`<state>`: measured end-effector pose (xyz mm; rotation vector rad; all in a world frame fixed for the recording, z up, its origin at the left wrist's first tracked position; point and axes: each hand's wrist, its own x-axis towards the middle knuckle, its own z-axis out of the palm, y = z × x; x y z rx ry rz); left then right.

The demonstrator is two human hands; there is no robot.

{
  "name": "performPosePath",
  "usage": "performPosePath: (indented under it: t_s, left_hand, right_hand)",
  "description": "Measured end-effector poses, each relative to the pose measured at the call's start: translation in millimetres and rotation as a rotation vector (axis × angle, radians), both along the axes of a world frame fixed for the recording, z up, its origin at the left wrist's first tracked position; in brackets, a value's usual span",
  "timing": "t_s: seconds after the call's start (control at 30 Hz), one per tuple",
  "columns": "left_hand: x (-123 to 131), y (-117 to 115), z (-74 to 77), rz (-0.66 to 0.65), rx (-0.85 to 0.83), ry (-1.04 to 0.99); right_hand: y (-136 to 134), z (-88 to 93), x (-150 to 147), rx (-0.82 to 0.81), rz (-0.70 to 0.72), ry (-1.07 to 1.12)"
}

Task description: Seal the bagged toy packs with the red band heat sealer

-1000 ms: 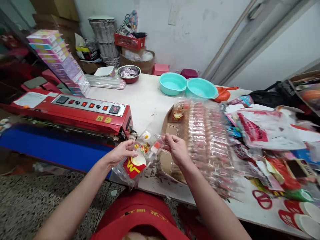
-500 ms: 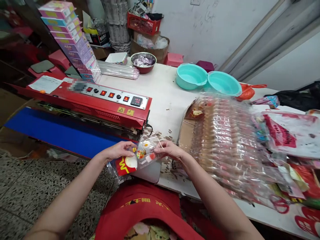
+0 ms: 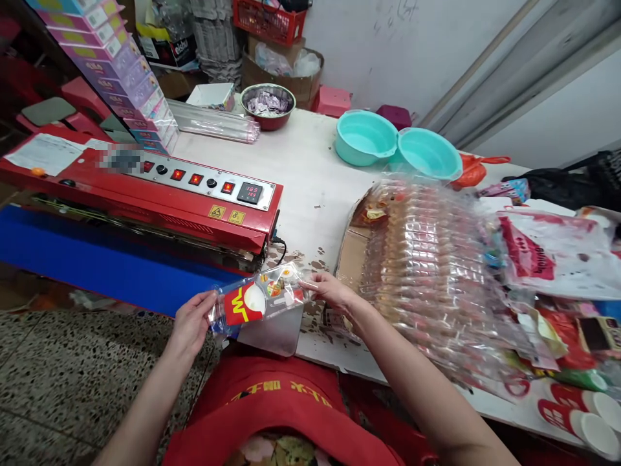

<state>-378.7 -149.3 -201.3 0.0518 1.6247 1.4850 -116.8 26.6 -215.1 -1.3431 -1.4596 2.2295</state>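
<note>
A clear plastic bag (image 3: pixel 279 299) is stretched between my hands, with a red and yellow piece and small food-shaped pieces inside. My left hand (image 3: pixel 193 318) pinches its left end, near the red piece. At the upper right end, my right hand (image 3: pixel 330 292) has its fingers closed on the plastic. Just behind the bag is the red band sealing machine (image 3: pixel 228 223), its blue conveyor belt (image 3: pixel 111 262) running along the front. A pale flat plate (image 3: pixel 272 333) lies under the bag.
To the right, a cardboard box (image 3: pixel 353 252) holds a dense row of filled plastic bags (image 3: pixel 427 259). Two turquoise basins (image 3: pixel 365 139) and a metal bowl (image 3: pixel 268 103) of small packets stand at the back. Stacked boxes (image 3: pixel 121 84) rise at left; paper cups (image 3: pixel 582 414) lie at lower right.
My left hand has moved down and left to the bag's end, and the bag is now pulled out straight. My right hand still grips its right end. The camera view has shifted.
</note>
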Motion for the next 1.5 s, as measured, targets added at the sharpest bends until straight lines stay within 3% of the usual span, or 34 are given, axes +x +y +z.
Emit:
performPosePath:
  t_s: [0.13, 0.37, 0.67, 0.77, 0.87, 0.97, 1.03, 1.1, 1.27, 1.5]
  left_hand:
    - [4.1, -12.2, -6.9, 0.113, -0.068, 0.175]
    - [-32.3, -43.6, -1.8, 0.149, -0.198, 0.301]
    - [-56.7, -66.2, -10.0, 0.168, -0.314, 0.429]
    - [-58.2, -68.9, -0.6, 0.051, -0.429, 0.69]
    - [-42.6, -56.8, 15.7, -0.113, -0.446, 1.272]
    - [-12.8, -31.9, 24.0, -0.541, -0.227, 1.566]
    - [7.6, -15.6, 21.5, -0.855, -0.142, 1.565]
    - [23.1, -4.6, 15.0, -1.045, -0.131, 1.546]
    - [34.3, 0.5, 4.0, -1.135, -0.148, 1.552]
    - [27.4, -1.5, 3.8, -1.183, -0.1, 1.556]
  right_hand:
    - [-7.7, -6.8, -2.9, 0.08, 0.057, -0.038]
    - [-11.1, -18.1, -6.8, 0.237, 0.156, -0.061]
    - [-12.4, -23.6, -0.7, 0.32, 0.146, -0.121]
    - [-13.4, -26.3, 1.5, 0.311, 0.159, -0.134]
    - [-17.1, -24.8, 3.1, 0.396, 0.15, -0.177]
    - [-26.6, -14.7, 1.0, 0.681, -0.017, -0.295]
    - [-36.0, -5.1, -6.2, 0.927, -0.125, -0.3]
    - [-46.0, 3.5, -18.3, 1.123, -0.089, -0.237]
    - [-60.8, 9.5, -48.9, 1.307, 0.154, -0.294]
    - [-59.5, 5.6, -50.9, 1.359, 0.28, -0.319]
